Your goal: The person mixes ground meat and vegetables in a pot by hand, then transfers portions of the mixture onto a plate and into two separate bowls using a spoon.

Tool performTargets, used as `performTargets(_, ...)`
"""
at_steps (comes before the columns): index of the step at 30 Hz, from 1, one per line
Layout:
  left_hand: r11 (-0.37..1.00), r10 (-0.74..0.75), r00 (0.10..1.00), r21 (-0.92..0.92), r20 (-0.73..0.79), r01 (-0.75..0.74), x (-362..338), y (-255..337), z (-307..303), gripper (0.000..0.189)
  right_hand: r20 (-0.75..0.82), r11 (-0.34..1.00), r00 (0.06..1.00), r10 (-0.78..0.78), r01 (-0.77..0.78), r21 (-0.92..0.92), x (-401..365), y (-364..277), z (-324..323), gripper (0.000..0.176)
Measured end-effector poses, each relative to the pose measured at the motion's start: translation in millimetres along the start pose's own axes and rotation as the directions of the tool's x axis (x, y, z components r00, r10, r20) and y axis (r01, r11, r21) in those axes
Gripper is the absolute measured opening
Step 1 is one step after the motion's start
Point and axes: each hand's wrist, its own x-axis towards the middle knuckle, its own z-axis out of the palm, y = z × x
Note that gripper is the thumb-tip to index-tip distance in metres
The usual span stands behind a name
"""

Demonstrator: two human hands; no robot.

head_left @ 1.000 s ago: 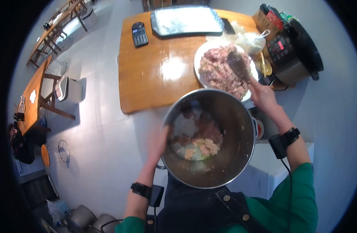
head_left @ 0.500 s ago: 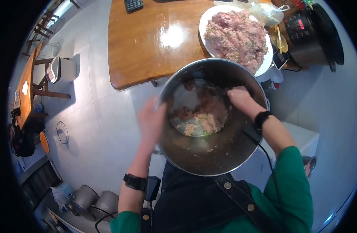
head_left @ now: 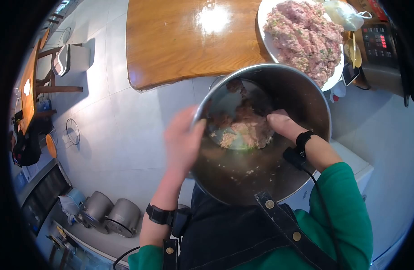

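A large metal pot [head_left: 288, 180] is tilted in front of my body, with some minced meat [head_left: 250, 130] and bits of green at its bottom. My left hand [head_left: 184, 137], blurred, grips the pot's left rim, the thumb over the edge. My right hand [head_left: 282, 121] is inside the pot beside the meat; its fingers are hidden in shadow, so what they hold does not show. A white plate [head_left: 264, 22] heaped with pink minced meat [head_left: 306, 42] rests on the wooden table beyond the pot.
The wooden table [head_left: 171, 49] has its near edge beyond the pot. A cooker [head_left: 378, 49], a plastic bag [head_left: 344, 15] and a phone [head_left: 350, 74] are at the upper right. Two lidded pots [head_left: 121, 218] stand lower left. A bin [head_left: 74, 60] is at the left.
The pot and both hands have shifted slightly to the right in view, and the pot looks more tilted. The plate and table have also shifted up in view, the plate rightward too.
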Motion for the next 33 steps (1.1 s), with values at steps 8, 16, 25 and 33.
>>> performTargets(8, 0.999, 0.004, 1.000, -0.054, -0.013, -0.004, 0, 3, 2, 0.025, 0.206, 0.995, 0.974, -0.090, 0.095, -0.012, 7, -40, 24, 0.024)
performTargets(16, 0.998, 0.038, 0.999, -0.049, -0.010, -0.039, 1, 0, 2, 0.025, 0.143, 0.977, 0.973, -0.182, 0.162, 0.139, 5, -73, 56, 0.021)
performTargets(25, 0.995, -0.078, 0.997, -0.061, -0.005, 0.078, -1, -2, 5, 0.024, 0.011, 0.901, 0.994, -0.110, 0.095, 0.423, 7, -101, 44, 0.023)
performTargets(33, 0.998, 0.006, 1.000, -0.059, 0.009, -0.005, -5, 7, -3, 0.022, -0.278, 0.823, 0.945, -0.170, 0.291, 0.488, -65, -88, -34, 0.022)
